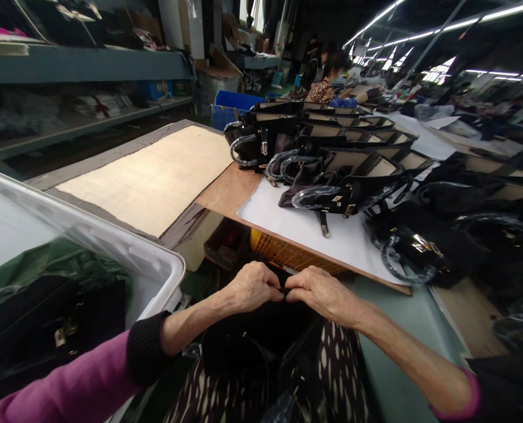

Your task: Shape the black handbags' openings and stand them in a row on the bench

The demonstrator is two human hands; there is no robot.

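In the lower centre of the frame, a black handbag (232, 355) lies in the person's lap, against a dark garment (338, 364) patterned with pale streaks. The left hand (253, 286), reaching in from the lower left beneath a purple sleeve (80, 373) with a black ribbed cuff (146, 348), pinches dark material at the bag's upper edge between thumb and curled fingers. The right hand (321, 292), coming from the lower right with its forearm bare, grips the same edge just beside it, the fingertips of the two hands nearly meeting. The exact piece between the fingers is too dark to make out.

At the left edge stands a white plastic bin (167, 282), holding another black bag with gold-coloured hardware (27, 323) and green sheeting (74, 264). Across the centre and right, black handbags with plastic-wrapped handles (354, 176) stand in rows, the nearest on white paper (279, 208). A yellow slatted crate (294, 251) sits under the tabletop, below that paper. Left of centre lies a cream sheet (156, 173); beyond it, in the upper centre, are a blue bin (232, 103) and a person in a spotted top (320, 92).
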